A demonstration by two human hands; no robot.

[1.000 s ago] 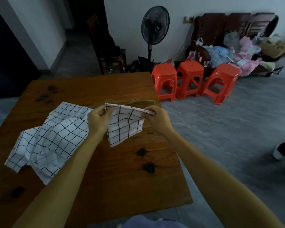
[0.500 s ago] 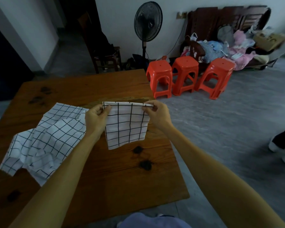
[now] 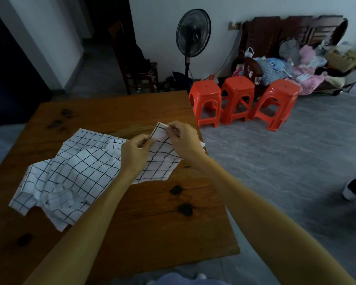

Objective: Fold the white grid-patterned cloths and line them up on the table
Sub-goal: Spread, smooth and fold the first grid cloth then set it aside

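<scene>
Both hands meet over the far right part of the table (image 3: 115, 112). The right hand (image 3: 184, 138) pinches the upper corner of a small grid cloth (image 3: 162, 161), and the left hand (image 3: 135, 150) pinches its edge just beside it, fingers curled in. The cloth looks thin, light and limp, sagging below the grip, so it is best taken at corners and hems and pulled taut before creasing. To the left, a rumpled heap of grid cloth (image 3: 70, 177) lies on the wood; I cannot tell how many pieces are in it. The fingertips hide the fold line, and a white scrap (image 3: 202, 144) peeks out behind the right wrist.
</scene>
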